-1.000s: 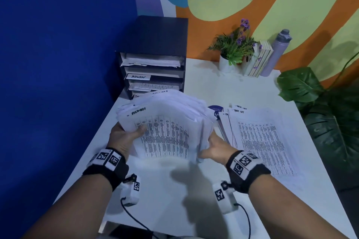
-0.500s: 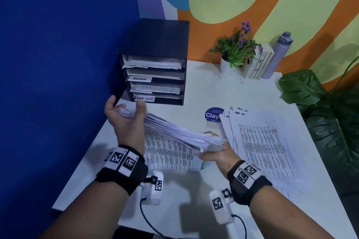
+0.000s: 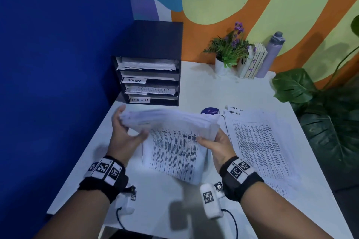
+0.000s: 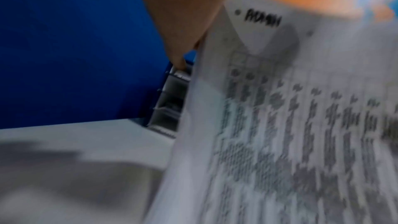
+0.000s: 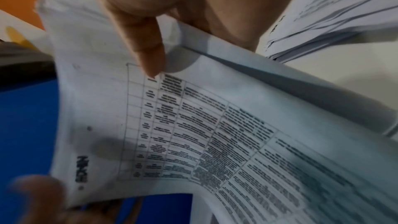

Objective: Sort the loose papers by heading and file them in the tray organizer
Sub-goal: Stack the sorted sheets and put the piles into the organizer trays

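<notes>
Whereas a second ago the thick white stack of printed papers headed ADMIN point(image 3: 174, 137) lay face-up in both hands, it is now tipped on edge above the white bench point(image 3: 223, 91), just in front of the black tray organizer point(image 3: 155, 44); the left hand point(image 3: 122, 137) cups its far corner, fingers blurred, and the right hand point(image 3: 217, 143) has its fingers curled round the near edge; squaring before filing, I judge; the organizer's slot above the ADMIN label holds no sheets that I can see, its other slots hold sheets; the spread TASK LIST sheets point(image 3: 258, 141) lie right of it, unfiled.

Blurred sheet point(image 4: 290, 117) — heading seemingly "ADMIN" — beside a finger point(image 4: 183, 23).
</notes>
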A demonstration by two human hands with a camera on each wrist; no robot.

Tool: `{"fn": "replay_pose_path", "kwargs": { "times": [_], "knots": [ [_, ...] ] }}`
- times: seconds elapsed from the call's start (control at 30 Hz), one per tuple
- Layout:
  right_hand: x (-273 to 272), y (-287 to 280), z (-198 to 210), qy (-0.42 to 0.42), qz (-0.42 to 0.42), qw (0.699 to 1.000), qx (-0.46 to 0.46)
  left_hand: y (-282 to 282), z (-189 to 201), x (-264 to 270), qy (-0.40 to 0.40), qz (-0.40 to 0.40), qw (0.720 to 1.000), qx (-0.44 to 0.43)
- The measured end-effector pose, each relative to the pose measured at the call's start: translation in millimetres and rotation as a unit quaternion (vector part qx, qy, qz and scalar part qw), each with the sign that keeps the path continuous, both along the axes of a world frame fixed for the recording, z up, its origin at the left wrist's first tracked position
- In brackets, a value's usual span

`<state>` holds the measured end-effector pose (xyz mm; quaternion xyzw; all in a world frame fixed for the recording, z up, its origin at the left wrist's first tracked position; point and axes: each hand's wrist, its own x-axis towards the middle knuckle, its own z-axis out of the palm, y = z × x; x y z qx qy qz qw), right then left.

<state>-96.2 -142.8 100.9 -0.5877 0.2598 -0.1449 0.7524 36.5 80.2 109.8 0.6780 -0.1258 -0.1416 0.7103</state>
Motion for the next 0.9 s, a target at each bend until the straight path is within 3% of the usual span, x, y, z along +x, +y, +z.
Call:
{"fn": "replay_pose_path", "kwargs": {
  "times": [0.07, 0.2, 0.47, 0.67, 0.8, 0.9],
  "knots": [
    [4.4, -0.4, -0.2, 0.012, 0.001, 1.0, 0.0, 0.3, -17.6, -1.5, 0.037, -0.023, 0.998, 0.041],
    [21.8, 8.5, 4.5, 0.003, -0.034, 0.999, 0.001, -20.7, -19.9, 5.5, -0.02, 0.101, 0.99, 0.094],
    [24.5, 22.9, 22.4, -0.063, -0.045, 0.993, -0.092, -21.6, 21.7, 5.8, -0.104, 0.15, 0.983, -0.007],
    [10.3, 25.5, 10.5, -0.019, -0.029, 0.997, -0.068, -8.3, -10.2, -8.7, 0.036, 0.141, 0.989, -0.006],
    [20.1, 23.7, 13.4, -0.017, -0.025, 1.0, -0.004, -6.4, -27.5, -4.0, 0.067, 0.119, 0.991, -0.01],
    [28.7, 26.9, 14.8, -0.018, -0.022, 0.999, 0.024, -15.1, -23.5, -0.5, 0.042, 0.113, 0.992, -0.047]
  ]
}}
